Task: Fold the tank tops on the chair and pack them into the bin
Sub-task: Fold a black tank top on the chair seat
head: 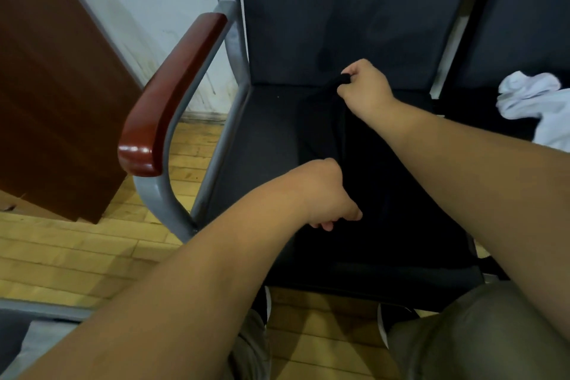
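A black tank top (385,182) lies spread over the dark grey seat of the chair (262,139). My right hand (365,88) grips its bunched upper strap end near the seat's back. My left hand (327,194) pinches the cloth's left edge near the front of the seat, fingers curled under. A white tank top (530,99) lies crumpled on the neighbouring seat at the right. No bin is in view.
The chair has a glossy red-brown armrest (172,95) on a grey metal frame at the left. A brown wooden panel (52,77) leans against the white wall. Below is a yellow wood floor (68,250). My knees in olive shorts (481,336) are at the bottom.
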### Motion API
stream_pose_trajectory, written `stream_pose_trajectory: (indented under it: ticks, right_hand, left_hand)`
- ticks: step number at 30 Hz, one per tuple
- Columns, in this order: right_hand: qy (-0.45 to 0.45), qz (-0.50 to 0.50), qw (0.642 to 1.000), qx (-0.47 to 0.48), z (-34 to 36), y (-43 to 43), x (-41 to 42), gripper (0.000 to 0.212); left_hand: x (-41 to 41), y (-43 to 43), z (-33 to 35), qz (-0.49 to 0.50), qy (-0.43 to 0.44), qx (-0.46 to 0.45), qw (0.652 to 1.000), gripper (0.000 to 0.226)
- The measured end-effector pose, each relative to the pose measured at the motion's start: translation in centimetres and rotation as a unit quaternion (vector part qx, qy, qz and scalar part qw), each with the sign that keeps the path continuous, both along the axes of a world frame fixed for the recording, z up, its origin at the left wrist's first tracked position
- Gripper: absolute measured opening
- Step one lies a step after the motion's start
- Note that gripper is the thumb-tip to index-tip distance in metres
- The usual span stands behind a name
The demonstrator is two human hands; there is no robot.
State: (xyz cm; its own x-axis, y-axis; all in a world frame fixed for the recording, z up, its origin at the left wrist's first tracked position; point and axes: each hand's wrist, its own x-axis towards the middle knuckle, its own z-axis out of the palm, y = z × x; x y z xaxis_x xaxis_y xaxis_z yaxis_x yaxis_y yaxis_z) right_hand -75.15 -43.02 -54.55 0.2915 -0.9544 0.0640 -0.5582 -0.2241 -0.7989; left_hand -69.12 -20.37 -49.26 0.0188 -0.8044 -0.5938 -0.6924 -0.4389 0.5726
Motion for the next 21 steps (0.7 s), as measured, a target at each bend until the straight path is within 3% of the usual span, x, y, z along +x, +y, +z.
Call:
stream_pose_trajectory:
  ticks: [5, 9, 13, 15, 17, 21]
  right_hand:
    - [0.024, 0.008, 0.999, 0.036, -1.4, -1.3, -1.5, 0.014]
    - [0.053, 0.021, 0.997, 0.06, -2.1, -1.6, -2.7, 0.023]
    - [0.091, 0.05, 0.994, 0.03, -1.6, -1.4, -4.1, 0.032]
    - [0.099, 0.081, 0.992, 0.016, -1.3, -1.0, -4.6, 0.03]
    - [0.123, 0.14, 0.982, 0.007, -1.2, -0.5, -5.0, 0.026]
    - [0.245, 0.281, 0.928, 0.008, -1.8, 0.2, -5.8, 0.031]
  left_hand:
    - [-3.0, -1.6, -1.4, -0.041, -0.049, 0.044, 0.997, 0.048]
    - [-3.9, -2.5, -1.9, -0.067, -0.016, 0.108, 0.992, 0.056]
    - [-2.7, -3.1, -1.9, -0.093, -0.14, -0.016, 0.986, 0.042]
    - [-1.9, -3.1, -2.5, -0.105, -0.2, -0.045, 0.973, 0.056]
    - [-1.4, -2.9, -3.5, -0.119, -0.23, -0.023, 0.966, 0.084]
    - [-1.2, -2.4, -4.6, -0.179, -0.283, 0.038, 0.941, 0.117]
